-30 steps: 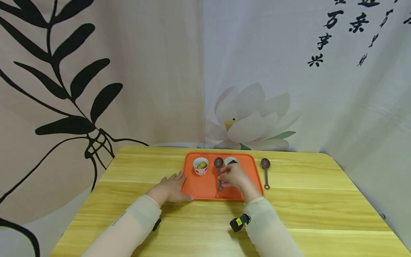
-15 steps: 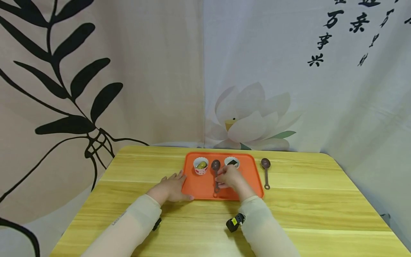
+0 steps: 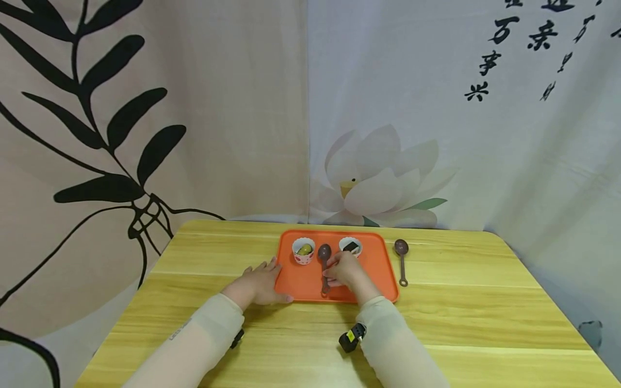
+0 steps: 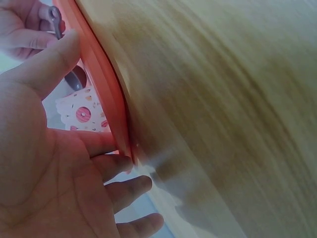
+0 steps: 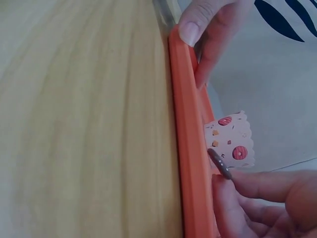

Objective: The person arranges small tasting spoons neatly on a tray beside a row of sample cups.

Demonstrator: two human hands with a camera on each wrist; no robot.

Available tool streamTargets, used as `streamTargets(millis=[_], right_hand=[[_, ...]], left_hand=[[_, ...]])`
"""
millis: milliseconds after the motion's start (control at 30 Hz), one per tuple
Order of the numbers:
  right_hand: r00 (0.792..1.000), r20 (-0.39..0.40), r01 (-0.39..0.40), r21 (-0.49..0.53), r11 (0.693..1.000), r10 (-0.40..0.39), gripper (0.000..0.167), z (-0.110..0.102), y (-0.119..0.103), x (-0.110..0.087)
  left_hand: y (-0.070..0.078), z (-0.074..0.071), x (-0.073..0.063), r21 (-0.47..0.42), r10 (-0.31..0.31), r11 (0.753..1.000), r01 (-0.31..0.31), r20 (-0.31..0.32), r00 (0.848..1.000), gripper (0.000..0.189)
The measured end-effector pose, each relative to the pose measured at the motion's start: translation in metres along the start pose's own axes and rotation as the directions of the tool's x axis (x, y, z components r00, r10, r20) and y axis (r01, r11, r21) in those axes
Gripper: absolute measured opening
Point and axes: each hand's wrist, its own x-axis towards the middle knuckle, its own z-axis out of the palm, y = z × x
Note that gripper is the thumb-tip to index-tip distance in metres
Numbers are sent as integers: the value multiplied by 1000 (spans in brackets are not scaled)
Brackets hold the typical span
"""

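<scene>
An orange tray (image 3: 303,288) lies on the wooden table. My left hand (image 3: 259,284) rests at its left front corner, fingers spread along the left side and thumb by the front edge. Over the middle of the tray, my right hand (image 3: 348,274) pinches a brown spoon (image 3: 324,252) by its handle, bowl pointing away from me. In the right wrist view, the handle (image 5: 219,163) sits between thumb and forefinger. Left of the spoon stands a patterned paper cup (image 3: 303,260) holding greenish-yellow pieces. Behind my right hand is another white cup (image 3: 358,242) with something black and white inside.
A second brown spoon (image 3: 402,261) lies on the table (image 3: 485,302), right of the tray. Behind the table hangs a printed curtain (image 3: 242,134) with leaves, a flower and written characters.
My right hand has shifted slightly left and towards me with the spoon, uncovering more of the right cup. The left hand and the tray have stayed in place.
</scene>
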Motion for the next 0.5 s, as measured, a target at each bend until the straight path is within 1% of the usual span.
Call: streamTargets(millis=[133, 367, 500], right_hand=[[1000, -22, -22, -18, 1000, 21, 19, 5, 2, 3], [999, -36, 2, -56, 998, -4, 20, 8, 2, 0], [999, -50, 13, -46, 999, -15, 21, 8, 4, 0]], left_hand=[[-1, 0, -1, 1, 1, 1000, -1, -3, 1000, 99], [-1, 0, -2, -8, 3, 1000, -3, -3, 1000, 99], [0, -1, -3, -20, 11, 1000, -11, -2, 1000, 99]])
